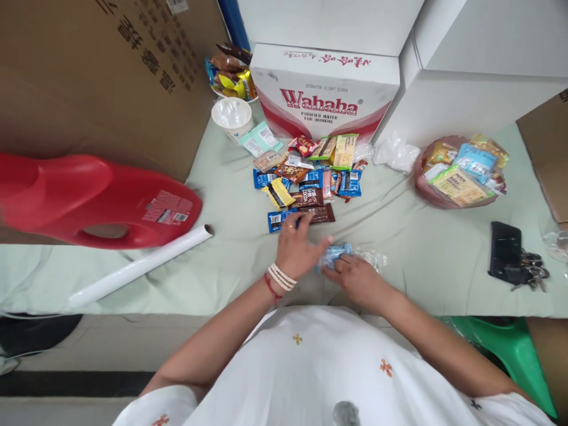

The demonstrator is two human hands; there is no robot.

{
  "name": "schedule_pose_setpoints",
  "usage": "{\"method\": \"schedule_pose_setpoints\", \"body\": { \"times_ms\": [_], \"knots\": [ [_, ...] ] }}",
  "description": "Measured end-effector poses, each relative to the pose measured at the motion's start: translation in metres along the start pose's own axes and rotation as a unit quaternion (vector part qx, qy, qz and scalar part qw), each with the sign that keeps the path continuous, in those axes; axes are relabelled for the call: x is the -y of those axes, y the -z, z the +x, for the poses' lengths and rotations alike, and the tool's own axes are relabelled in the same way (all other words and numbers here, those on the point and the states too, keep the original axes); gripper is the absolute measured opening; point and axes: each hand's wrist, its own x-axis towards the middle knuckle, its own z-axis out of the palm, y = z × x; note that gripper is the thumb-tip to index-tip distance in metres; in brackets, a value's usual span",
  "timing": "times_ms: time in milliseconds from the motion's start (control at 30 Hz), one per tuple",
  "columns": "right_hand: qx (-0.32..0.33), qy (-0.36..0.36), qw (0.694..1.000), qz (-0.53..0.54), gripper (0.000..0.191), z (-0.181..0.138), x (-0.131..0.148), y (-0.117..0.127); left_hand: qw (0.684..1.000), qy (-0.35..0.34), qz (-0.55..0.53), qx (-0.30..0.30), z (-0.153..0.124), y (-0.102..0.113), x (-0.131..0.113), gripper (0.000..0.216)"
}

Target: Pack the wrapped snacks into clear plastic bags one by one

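My left hand [296, 248], wearing beaded bracelets and a ring, has its fingers apart in front of a pile of wrapped snacks. Its fingertips are by a brown snack bar [320, 213] and a blue wrapper [281, 220]. My right hand [358, 279] is closed at a light-blue wrapped packet [336, 251], with bent fingers on its near side. The thumb of my left hand is close to that packet; whether it touches cannot be told. Clear crinkled plastic [373, 259] lies just beyond my right hand. A yellow packet [279, 193] is in the near part of the pile.
A pink bowl [423, 192] of snacks stands right, near a phone [504, 245] with keys. Behind are a Wahaha carton [323, 89] and a white paper cup [232, 118]. A red jug [110, 201] and white roll [146, 264] occupy the left.
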Motion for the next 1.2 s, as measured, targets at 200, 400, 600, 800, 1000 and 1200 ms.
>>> {"method": "schedule_pose_setpoints", "body": {
  "times_ms": [200, 400, 600, 800, 1000, 1200],
  "knots": [
    [-0.008, 0.005, 0.993, 0.119, 0.045, -0.002, -0.022, 0.0, 0.977, 0.053, 0.056, 0.201, -0.032, 0.015, 0.013, 0.027],
    [-0.058, 0.04, 0.974, 0.214, 0.04, -0.001, -0.032, -0.005, 0.95, 0.161, -0.206, 0.168, -0.048, 0.031, 0.008, 0.034],
    [-0.121, 0.054, 0.952, 0.278, 0.03, -0.013, -0.026, -0.013, 0.968, 0.015, -0.132, 0.211, -0.027, -0.008, -0.035, 0.034],
    [-0.342, -0.289, 0.883, 0.142, 0.041, -0.045, -0.036, -0.032, 0.97, -0.01, 0.136, 0.201, -0.026, -0.022, -0.047, 0.028],
    [-0.299, -0.341, 0.882, 0.13, 0.02, -0.045, -0.027, -0.03, 0.98, 0.041, 0.171, 0.094, -0.027, -0.025, -0.039, 0.059],
    [-0.298, -0.214, 0.896, 0.25, 0.026, -0.009, 0.005, -0.007, 0.987, 0.084, 0.07, 0.121, -0.026, -0.032, -0.044, 0.027]
  ]
}}
